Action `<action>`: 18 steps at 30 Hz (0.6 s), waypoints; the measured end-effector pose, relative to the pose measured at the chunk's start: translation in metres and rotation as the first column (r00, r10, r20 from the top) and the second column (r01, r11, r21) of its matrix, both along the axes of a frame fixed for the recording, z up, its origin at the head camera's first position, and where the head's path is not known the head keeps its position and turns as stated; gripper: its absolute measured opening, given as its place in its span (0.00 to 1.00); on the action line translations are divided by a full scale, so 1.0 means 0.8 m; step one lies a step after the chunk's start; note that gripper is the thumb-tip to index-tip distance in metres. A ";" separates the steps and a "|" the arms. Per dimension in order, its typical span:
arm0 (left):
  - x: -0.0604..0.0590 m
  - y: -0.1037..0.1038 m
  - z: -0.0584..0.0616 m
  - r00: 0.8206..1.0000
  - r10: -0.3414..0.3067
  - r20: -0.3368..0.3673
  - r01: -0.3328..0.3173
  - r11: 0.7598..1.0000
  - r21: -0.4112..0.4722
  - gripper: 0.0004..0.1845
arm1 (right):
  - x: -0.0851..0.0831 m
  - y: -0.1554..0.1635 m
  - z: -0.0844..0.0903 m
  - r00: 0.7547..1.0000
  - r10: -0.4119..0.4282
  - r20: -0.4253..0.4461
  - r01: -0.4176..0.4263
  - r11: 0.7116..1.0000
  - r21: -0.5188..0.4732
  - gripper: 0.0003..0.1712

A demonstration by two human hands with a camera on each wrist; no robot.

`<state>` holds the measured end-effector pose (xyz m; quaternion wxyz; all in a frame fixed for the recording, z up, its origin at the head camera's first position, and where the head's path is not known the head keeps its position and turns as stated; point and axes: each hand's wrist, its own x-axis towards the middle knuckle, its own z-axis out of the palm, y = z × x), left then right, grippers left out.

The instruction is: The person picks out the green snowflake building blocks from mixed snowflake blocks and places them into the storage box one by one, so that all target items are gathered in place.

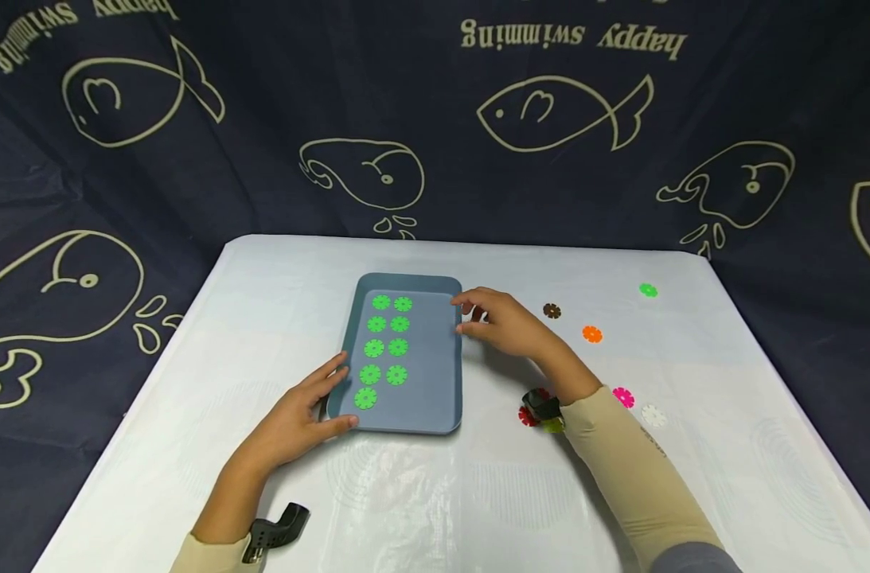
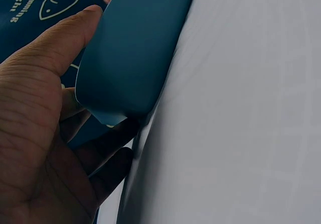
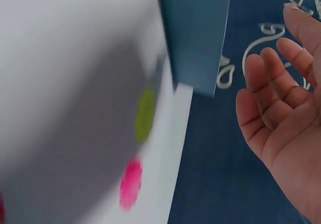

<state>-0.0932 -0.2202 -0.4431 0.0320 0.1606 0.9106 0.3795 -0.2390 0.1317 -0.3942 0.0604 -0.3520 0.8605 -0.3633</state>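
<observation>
A blue-grey rectangular tray (image 1: 427,398) lies on the white table, holding several green notched plastic discs (image 1: 397,347) in two columns on its left half. My left hand (image 1: 291,422) rests at the tray's near left corner, its thumb at the front rim and its fingers along the left side. In the left wrist view, the left thumb and fingers stand fairly straight around the tray's corner. Just by the far part of the right rim is my right hand (image 1: 502,321), thumb and forefinger apart. The right wrist view shows its fingers loosely bent with nothing held.
To the right lie loose discs: brown (image 1: 552,311), orange (image 1: 592,334), green (image 1: 648,290), pink (image 1: 624,397) and white (image 1: 653,415). Red (image 1: 528,416) and yellow-green (image 1: 552,426) discs lie partly hidden under the right wrist camera (image 1: 542,404). A dark printed cloth (image 1: 442,215) hangs behind the table.
</observation>
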 end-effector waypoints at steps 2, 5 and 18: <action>0.000 0.000 0.000 1.000 0.001 0.000 -0.001 1.000 0.001 0.47 | -0.002 0.014 0.001 1.000 -0.030 0.008 0.029 1.000 0.004 0.22; 0.000 0.001 0.000 1.000 -0.001 0.006 0.001 1.000 0.008 0.47 | -0.008 0.035 0.000 0.997 -0.072 0.001 0.072 0.997 0.026 0.21; 0.002 0.001 0.000 1.000 0.001 -0.011 -0.001 1.000 -0.001 0.46 | -0.020 0.146 -0.017 0.950 -0.312 0.005 0.310 0.946 0.091 0.21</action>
